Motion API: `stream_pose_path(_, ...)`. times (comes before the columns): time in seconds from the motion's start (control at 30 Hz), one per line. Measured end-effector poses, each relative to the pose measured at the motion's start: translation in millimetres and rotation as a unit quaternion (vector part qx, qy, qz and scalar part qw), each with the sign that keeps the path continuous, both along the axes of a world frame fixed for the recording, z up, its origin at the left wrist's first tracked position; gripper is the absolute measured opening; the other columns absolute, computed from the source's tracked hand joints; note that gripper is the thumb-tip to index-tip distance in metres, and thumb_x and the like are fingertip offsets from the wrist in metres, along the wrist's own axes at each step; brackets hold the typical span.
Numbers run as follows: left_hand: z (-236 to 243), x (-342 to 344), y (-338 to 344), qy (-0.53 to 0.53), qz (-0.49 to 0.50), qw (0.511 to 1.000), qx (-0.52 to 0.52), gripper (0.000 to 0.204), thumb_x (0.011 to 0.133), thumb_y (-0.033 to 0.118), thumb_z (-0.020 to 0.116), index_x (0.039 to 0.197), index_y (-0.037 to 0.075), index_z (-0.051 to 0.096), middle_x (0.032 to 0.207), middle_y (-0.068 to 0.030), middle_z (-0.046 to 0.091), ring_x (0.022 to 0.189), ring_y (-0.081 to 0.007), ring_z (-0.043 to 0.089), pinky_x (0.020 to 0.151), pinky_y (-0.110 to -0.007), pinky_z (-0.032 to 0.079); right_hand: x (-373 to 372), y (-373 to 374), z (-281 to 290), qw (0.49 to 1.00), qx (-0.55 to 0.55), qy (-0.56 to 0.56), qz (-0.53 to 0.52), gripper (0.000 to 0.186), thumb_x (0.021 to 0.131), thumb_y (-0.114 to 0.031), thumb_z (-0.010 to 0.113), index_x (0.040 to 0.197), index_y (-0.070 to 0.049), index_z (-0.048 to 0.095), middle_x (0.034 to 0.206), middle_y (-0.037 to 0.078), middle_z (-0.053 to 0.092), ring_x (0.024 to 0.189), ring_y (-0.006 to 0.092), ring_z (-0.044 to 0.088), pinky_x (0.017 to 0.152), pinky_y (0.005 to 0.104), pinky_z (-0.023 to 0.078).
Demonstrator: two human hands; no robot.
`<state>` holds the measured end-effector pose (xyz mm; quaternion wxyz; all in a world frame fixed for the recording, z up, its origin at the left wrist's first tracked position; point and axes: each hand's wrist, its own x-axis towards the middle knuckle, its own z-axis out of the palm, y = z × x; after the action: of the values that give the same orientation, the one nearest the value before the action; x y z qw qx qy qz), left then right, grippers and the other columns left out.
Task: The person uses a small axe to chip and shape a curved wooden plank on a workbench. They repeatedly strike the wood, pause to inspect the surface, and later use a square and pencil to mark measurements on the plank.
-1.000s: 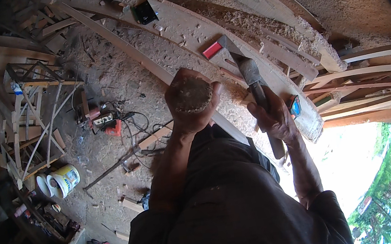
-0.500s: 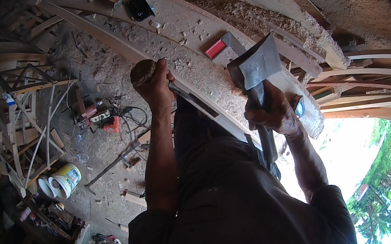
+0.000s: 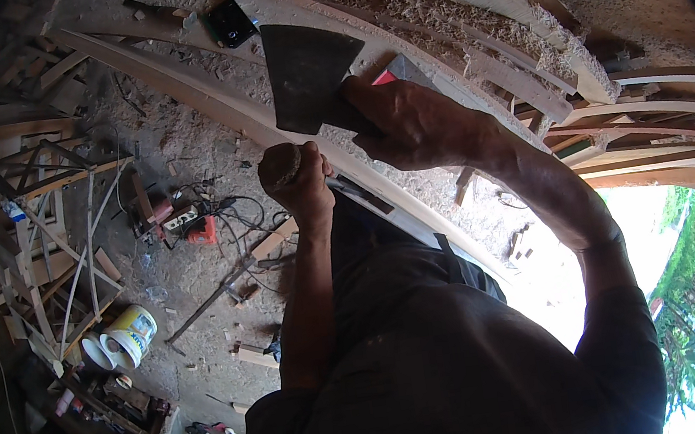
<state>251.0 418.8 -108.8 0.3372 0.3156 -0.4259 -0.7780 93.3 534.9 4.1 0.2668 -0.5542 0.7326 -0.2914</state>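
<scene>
In the head view, the right hand (image 3: 414, 125), wrapped around an axe (image 3: 307, 73), has swung leftward and seemingly up, bringing the blade near the left hand (image 3: 312, 200), fist closed on a round-ended handle (image 3: 279, 167) over the beam (image 3: 191, 95).

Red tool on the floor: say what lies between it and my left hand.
In the head view, tangled black cables show between the red tool and your left hand.

head-worn fisheye, facing down over torso (image 3: 446, 362); left hand (image 3: 306, 186), right hand (image 3: 419, 124) near; floor (image 3: 203, 354) farther off.
</scene>
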Motion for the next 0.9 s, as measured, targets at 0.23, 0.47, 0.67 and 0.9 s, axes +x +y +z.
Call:
stream_pose_path(0.23, 3.8, -10.5, -21.9, -0.017, -0.023, 0.991, -0.133, 0.02, 0.086, -0.006, 0.066, 0.075, 0.003, 0.053, 0.056, -0.0018, 0.055, 0.046, -0.0107, 0.053, 0.045, -0.028, 0.042, -11.5, -45.3, 19.2, 0.97, -0.185, 0.152, 0.042, 0.039, 0.088, -0.011, 0.071, 0.116, 0.004, 0.047, 0.079, 0.02, 0.066, 0.072, 0.0339, 0.069, 0.061, 0.0392, 0.059)
stream_pose_path(0.47, 22.0, -11.4, -26.0, -0.019, 0.005, 0.998, -0.058, 0.022, 0.086, -0.008, 0.062, 0.071, 0.004, 0.052, 0.055, -0.0026, 0.054, 0.044, -0.0106, 0.051, 0.042, -0.027, 0.04, -23.3, -71.7, 66.5, 0.993, -0.104, 0.043, 0.036, 0.04, 0.087, -0.013, 0.07, 0.113, 0.008, 0.048, 0.074, 0.022, 0.066, 0.072, 0.0357, 0.072, 0.06, 0.0424, 0.06)
stream_pose_path(0.67, 15.4, -18.4, -28.8, -0.008, -0.006, 0.997, -0.074, 0.019, 0.087, -0.006, 0.064, 0.074, 0.003, 0.053, 0.058, -0.0023, 0.055, 0.048, -0.0101, 0.053, 0.045, -0.027, 0.041, -15.1, -78.2, 53.6, 0.997, -0.058, 0.048, 0.023, 0.038, 0.092, -0.012, 0.071, 0.121, 0.002, 0.05, 0.074, 0.016, 0.066, 0.062, 0.0246, 0.068, 0.051, 0.0335, 0.056)
stream_pose_path(0.9, 5.3, -15.8, -17.6, -0.054, -0.005, 0.975, -0.215, 0.018, 0.09, 0.001, 0.068, 0.077, 0.002, 0.056, 0.062, -0.0011, 0.056, 0.053, -0.0106, 0.054, 0.051, -0.029, 0.041, -17.3, -79.9, 75.8, 0.99, -0.047, 0.119, 0.062, 0.041, 0.089, -0.017, 0.072, 0.115, 0.007, 0.051, 0.078, 0.019, 0.07, 0.076, 0.0344, 0.073, 0.063, 0.0418, 0.06)
